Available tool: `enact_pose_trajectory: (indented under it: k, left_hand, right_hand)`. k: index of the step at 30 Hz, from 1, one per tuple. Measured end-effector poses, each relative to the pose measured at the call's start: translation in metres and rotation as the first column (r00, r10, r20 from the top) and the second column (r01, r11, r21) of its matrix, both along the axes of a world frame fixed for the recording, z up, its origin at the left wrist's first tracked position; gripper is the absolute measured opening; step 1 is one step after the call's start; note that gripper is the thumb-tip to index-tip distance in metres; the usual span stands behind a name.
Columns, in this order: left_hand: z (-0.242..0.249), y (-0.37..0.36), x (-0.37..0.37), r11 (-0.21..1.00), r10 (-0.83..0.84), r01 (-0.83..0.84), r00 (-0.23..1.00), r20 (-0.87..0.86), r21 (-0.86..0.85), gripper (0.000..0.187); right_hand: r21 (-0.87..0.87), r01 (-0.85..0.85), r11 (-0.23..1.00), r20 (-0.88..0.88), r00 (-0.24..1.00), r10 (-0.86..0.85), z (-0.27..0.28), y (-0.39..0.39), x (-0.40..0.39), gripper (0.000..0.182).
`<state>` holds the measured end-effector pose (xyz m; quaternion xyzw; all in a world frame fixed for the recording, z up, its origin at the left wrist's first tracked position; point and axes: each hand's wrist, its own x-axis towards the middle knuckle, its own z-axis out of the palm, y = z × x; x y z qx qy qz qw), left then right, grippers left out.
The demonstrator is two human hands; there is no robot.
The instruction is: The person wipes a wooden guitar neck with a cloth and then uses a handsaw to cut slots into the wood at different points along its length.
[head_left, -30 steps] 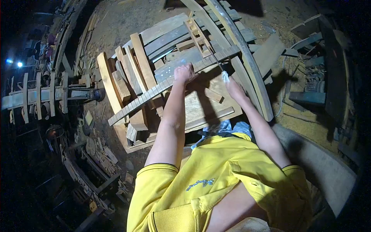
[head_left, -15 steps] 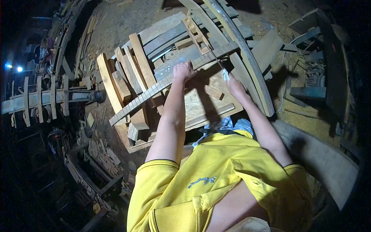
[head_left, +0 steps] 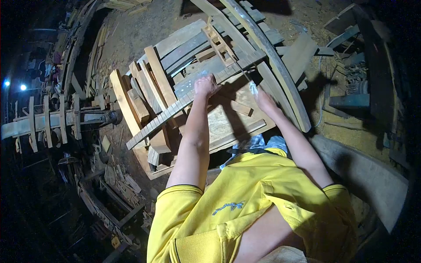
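A long wooden strip [head_left: 166, 115] with evenly spaced cross lines runs diagonally over the bench. My left hand [head_left: 205, 85] is closed over its middle, pressing it down. My right hand [head_left: 265, 103] is closed around a thin-bladed hand tool [head_left: 253, 87] with a pale, wrapped-looking handle. Its narrow dark blade reaches up to the strip near the far right end; the exact contact is too small to make out. A wooden frame with crosspieces [head_left: 215, 40] lies just beyond the blade. Beneath my arms, a short wood block [head_left: 241, 108] rests on the pale board [head_left: 228, 125].
Several wooden beams [head_left: 160, 74] lie side by side at the left of the bench. A long curved plank [head_left: 280, 65] arches along the right side. Slatted timber [head_left: 39, 116] stands far left, and sawdust [head_left: 342, 127] covers the ground at right.
The view has shifted slightly. Both hands keep nearly the same places on the strip and the tool, with only a small movement of the right hand and blade.
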<state>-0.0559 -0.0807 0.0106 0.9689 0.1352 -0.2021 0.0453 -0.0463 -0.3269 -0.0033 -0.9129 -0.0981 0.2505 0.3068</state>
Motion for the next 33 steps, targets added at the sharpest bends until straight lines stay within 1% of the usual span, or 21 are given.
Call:
enact_pose_trajectory:
  k: [1, 3, 5, 6, 8, 10, 11, 13, 15, 17, 19, 23, 25, 26, 28, 30, 32, 33]
  left_hand:
    - [0.002, 0.000, 0.001, 1.000, -0.004, 0.004, 1.000, -0.017, -0.009, 0.060]
    - [0.004, -0.001, 0.003, 1.000, -0.011, 0.010, 0.999, -0.030, -0.017, 0.060]
    - [-0.004, 0.002, 0.002, 1.000, -0.014, 0.014, 1.000, -0.014, 0.000, 0.060]
    - [-0.007, 0.004, 0.003, 1.000, -0.016, 0.016, 1.000, -0.014, 0.002, 0.060]
    - [-0.014, 0.006, 0.001, 0.999, -0.015, 0.017, 0.998, 0.055, -0.037, 0.058]
    - [-0.016, 0.005, 0.001, 0.999, -0.017, 0.019, 0.998, 0.061, -0.029, 0.057]
    - [-0.016, 0.006, 0.000, 1.000, -0.019, 0.020, 0.998, 0.066, -0.017, 0.056]
    - [-0.013, 0.006, -0.001, 1.000, -0.014, 0.016, 0.998, 0.062, -0.020, 0.056]
    - [-0.010, 0.004, 0.001, 0.999, -0.023, 0.024, 0.998, 0.063, -0.023, 0.055]
    - [-0.005, 0.003, 0.002, 1.000, -0.006, 0.006, 1.000, -0.006, -0.021, 0.061]
    - [-0.001, 0.001, 0.001, 1.000, -0.018, 0.018, 1.000, 0.012, -0.021, 0.061]
    - [-0.003, 0.002, 0.002, 1.000, -0.025, 0.025, 0.999, 0.020, -0.007, 0.060]
    - [-0.001, 0.000, 0.001, 1.000, -0.027, 0.027, 0.999, 0.039, -0.004, 0.060]
    - [0.000, 0.000, -0.001, 1.000, -0.032, 0.032, 0.998, 0.058, 0.001, 0.059]
    - [0.000, 0.001, -0.002, 1.000, -0.030, 0.030, 0.998, 0.061, -0.004, 0.059]
    - [-0.005, 0.001, 0.000, 0.999, -0.037, 0.038, 0.997, 0.069, -0.012, 0.058]
    - [-0.015, 0.005, 0.001, 0.999, -0.033, 0.032, 0.995, 0.096, 0.018, 0.058]
    - [-0.011, 0.003, 0.002, 0.999, -0.038, 0.036, 0.995, 0.095, 0.018, 0.058]
  right_hand:
    - [-0.010, -0.021, 1.000, 0.032, 0.999, 0.022, 0.001, 0.003, 0.005, 0.026]
    - [-0.014, -0.028, 1.000, 0.028, 0.999, 0.028, -0.018, 0.018, 0.028, 0.026]
    - [-0.014, -0.032, 0.999, 0.023, 0.999, 0.032, -0.024, 0.026, 0.035, 0.026]
    - [0.001, -0.017, 1.000, 0.010, 1.000, 0.017, -0.022, 0.028, 0.035, 0.026]
    - [0.009, -0.002, 1.000, -0.007, 1.000, 0.002, -0.020, 0.023, 0.028, 0.026]
    - [0.020, 0.023, 1.000, 0.087, 0.996, -0.025, -0.008, 0.011, 0.010, 0.025]
    - [0.020, 0.019, 1.000, 0.086, 0.996, -0.021, 0.000, 0.007, 0.005, 0.025]
    - [-0.014, -0.003, 1.000, 0.012, 1.000, 0.003, 0.016, 0.002, -0.002, 0.025]
    - [-0.009, -0.020, 1.000, 0.017, 1.000, 0.020, 0.005, 0.006, 0.006, 0.026]
    - [-0.005, -0.028, 1.000, 0.029, 0.999, 0.028, -0.010, 0.013, 0.022, 0.026]
    - [-0.036, -0.050, 0.998, -0.025, 0.998, 0.049, -0.016, 0.022, 0.033, 0.026]
    - [-0.033, -0.013, 0.999, -0.026, 1.000, 0.012, -0.009, 0.011, 0.014, 0.024]
    - [-0.027, 0.010, 1.000, 0.040, 0.999, -0.009, -0.002, 0.004, 0.002, 0.024]
    - [-0.028, 0.006, 1.000, 0.038, 0.999, -0.005, 0.001, 0.004, 0.002, 0.024]
    - [-0.080, -0.002, 0.997, -0.042, 0.999, -0.002, 0.005, 0.004, 0.005, 0.024]
    - [-0.070, -0.013, 0.997, -0.044, 0.999, 0.010, 0.002, 0.010, 0.014, 0.025]
    - [-0.059, -0.023, 0.998, -0.047, 0.999, 0.020, -0.002, 0.013, 0.021, 0.025]
    - [-0.051, -0.023, 0.998, -0.058, 0.998, 0.020, -0.003, 0.016, 0.022, 0.026]
